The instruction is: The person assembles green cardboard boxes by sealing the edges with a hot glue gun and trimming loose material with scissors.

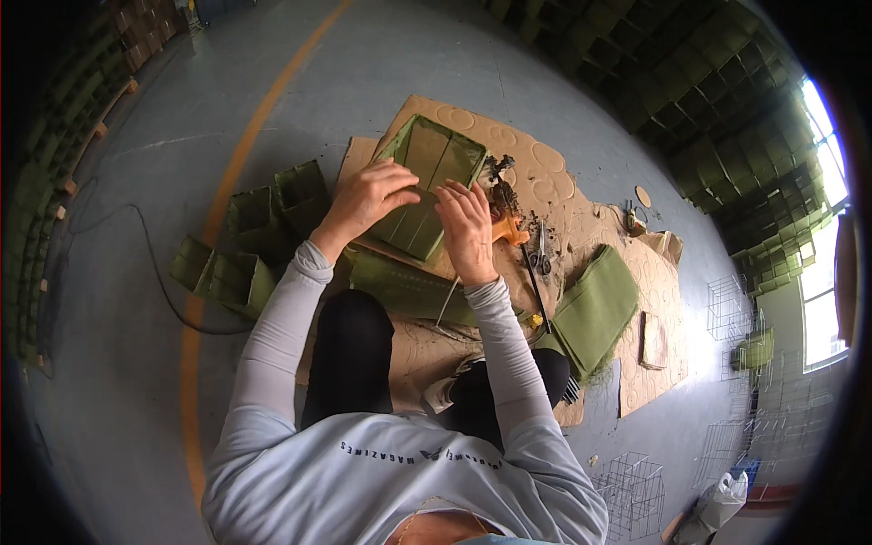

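A green fabric box with thin wire edges (427, 141) stands on cardboard in front of my knees, its open side facing up. Over its left side my left hand (368, 195) is held with fingers curved toward the right and a gap between thumb and fingertips. My right hand (468, 227) hovers at the box's right side, fingers stretched forward and nothing visible in them. Beside that hand lies an orange tool (510, 230), its kind partly hidden. Scissors (542, 250) and a thin black rod (536, 286) rest just right of it.
Green fabric boxes (263, 222) sit at my left. Folded green fabric (597, 300) lies on the cardboard (649, 300) to the right. A black cable (150, 245) crosses the floor at left. Wire frames (631, 495) stand at lower right, and stacked green boxes (663, 91) line the far right.
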{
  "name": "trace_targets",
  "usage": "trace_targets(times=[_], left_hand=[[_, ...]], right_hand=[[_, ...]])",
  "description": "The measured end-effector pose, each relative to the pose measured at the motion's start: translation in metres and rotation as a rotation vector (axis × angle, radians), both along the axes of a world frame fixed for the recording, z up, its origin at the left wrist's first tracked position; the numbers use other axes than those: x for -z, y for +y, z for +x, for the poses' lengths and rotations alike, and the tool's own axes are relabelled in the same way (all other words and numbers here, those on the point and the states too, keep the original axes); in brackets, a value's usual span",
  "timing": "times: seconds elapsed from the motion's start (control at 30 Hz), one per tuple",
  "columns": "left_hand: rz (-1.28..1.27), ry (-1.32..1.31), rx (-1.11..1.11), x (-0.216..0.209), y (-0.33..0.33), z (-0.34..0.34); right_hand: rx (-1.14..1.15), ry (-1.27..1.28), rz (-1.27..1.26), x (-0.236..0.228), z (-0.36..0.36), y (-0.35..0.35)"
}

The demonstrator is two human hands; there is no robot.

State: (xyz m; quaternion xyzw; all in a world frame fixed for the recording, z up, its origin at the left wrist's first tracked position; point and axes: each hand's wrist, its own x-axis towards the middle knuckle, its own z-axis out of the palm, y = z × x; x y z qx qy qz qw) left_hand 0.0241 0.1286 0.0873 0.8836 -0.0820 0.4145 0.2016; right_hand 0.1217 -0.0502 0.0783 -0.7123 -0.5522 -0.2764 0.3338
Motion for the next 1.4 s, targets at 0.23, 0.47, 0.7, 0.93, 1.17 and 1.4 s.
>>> trace_targets(times=[0.23,0.47,0.7,0.93,1.17,1.4], left_hand=[[0.038,0.199,0.07,-0.011,0.01,0.009],[0.044,0.191,0.044,-0.009,-0.017,0.016],[0.148,0.002,-0.103,-0.001,-0.009,-0.005],[0.021,0.102,-0.063,-0.009,-0.012,-0.002],[-0.316,-0.059,-0.183,-0.02,0.062,0.055],[0.033,0.504,-0.126,-0.044,0.065,0.094]], right_hand=[[-0.091,0.024,-0.054,-0.001,0.011,0.001],[-0.118,-0.107,-0.092,-0.022,0.011,0.0],[-0.143,0.044,-0.201,-0.015,0.015,0.004],[-0.218,0.13,-0.226,-0.026,0.027,0.0],[-0.303,0.111,-0.135,-0.017,0.036,-0.022],[-0.333,0.155,-0.13,-0.015,0.036,-0.023]])
